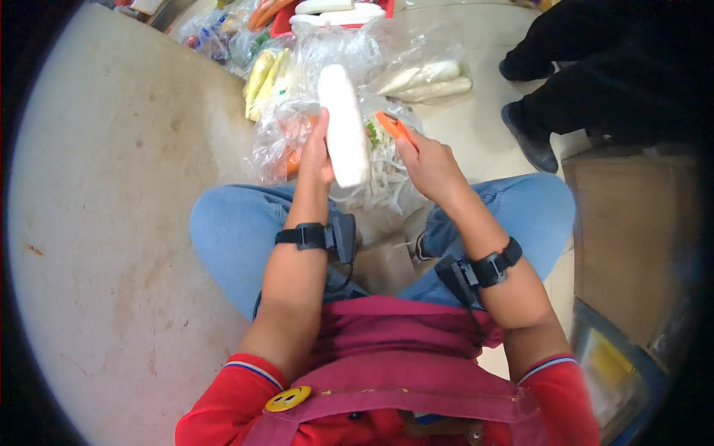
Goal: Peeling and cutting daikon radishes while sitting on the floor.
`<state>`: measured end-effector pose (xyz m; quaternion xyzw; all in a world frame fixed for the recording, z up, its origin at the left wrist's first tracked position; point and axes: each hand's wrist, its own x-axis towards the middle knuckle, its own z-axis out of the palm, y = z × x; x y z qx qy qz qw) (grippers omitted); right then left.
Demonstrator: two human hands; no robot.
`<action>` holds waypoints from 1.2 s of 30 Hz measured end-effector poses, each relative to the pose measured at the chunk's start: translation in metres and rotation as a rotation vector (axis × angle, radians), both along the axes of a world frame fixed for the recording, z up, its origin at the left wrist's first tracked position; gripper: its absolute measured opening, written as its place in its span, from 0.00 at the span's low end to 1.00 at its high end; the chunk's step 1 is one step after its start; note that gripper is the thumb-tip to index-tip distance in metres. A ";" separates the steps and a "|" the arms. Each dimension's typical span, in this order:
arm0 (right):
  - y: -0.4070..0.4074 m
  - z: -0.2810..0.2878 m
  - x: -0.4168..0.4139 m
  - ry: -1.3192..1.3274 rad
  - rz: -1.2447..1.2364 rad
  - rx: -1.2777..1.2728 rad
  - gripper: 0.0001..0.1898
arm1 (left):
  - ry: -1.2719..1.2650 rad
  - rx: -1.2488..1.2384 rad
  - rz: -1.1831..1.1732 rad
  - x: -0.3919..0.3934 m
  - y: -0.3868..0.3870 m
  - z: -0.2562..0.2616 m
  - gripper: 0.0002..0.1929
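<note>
My left hand (318, 150) grips a thick white radish (344, 125) from its left side; the radish stands lengthwise before me and looks peeled. In my right hand (432, 164) is an orange-handled peeler (393, 126), held just right of the radish and apart from it. Beneath both lies a heap of pale peelings (385, 181) on clear plastic, with a bit of green leaf among them. Carrots (294, 161) show through a plastic bag left of the radish. Two whitish radishes (429, 83) lie in a clear bag beyond my right hand.
Yellowish-green vegetables in plastic (265, 78) lie at the upper left of the radish. Farther off, a red basket (389, 8) holds white radishes beside more bagged produce. Another person's dark shoes (530, 136) are on the floor at right, near a cardboard box (625, 234).
</note>
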<state>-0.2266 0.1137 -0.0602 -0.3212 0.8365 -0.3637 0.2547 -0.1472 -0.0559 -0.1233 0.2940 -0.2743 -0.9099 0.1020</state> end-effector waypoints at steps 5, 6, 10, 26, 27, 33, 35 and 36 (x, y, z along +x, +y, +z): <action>-0.014 0.002 -0.021 0.035 -0.168 -0.050 0.22 | 0.033 0.104 -0.163 0.003 0.026 0.010 0.24; -0.016 0.002 -0.022 0.060 -0.178 -0.059 0.22 | 0.034 0.074 -0.229 0.004 0.029 0.011 0.24; -0.018 0.001 -0.025 0.118 -0.211 -0.065 0.21 | -0.010 0.072 -0.265 0.005 0.030 0.012 0.27; -0.007 -0.005 0.039 0.035 0.103 0.101 0.19 | -0.054 -0.065 0.115 -0.003 -0.003 -0.013 0.23; -0.005 -0.005 0.041 0.052 0.112 0.085 0.19 | -0.056 -0.066 0.124 -0.004 -0.009 -0.015 0.23; 0.006 0.005 0.030 -0.053 0.380 0.251 0.18 | 0.018 -0.044 0.381 -0.003 -0.034 -0.006 0.25; 0.003 0.006 0.007 0.068 0.107 0.000 0.20 | 0.001 -0.105 0.324 0.001 -0.026 0.001 0.24; -0.001 0.006 0.001 0.071 0.121 -0.016 0.20 | 0.003 -0.084 0.115 0.003 -0.019 0.004 0.23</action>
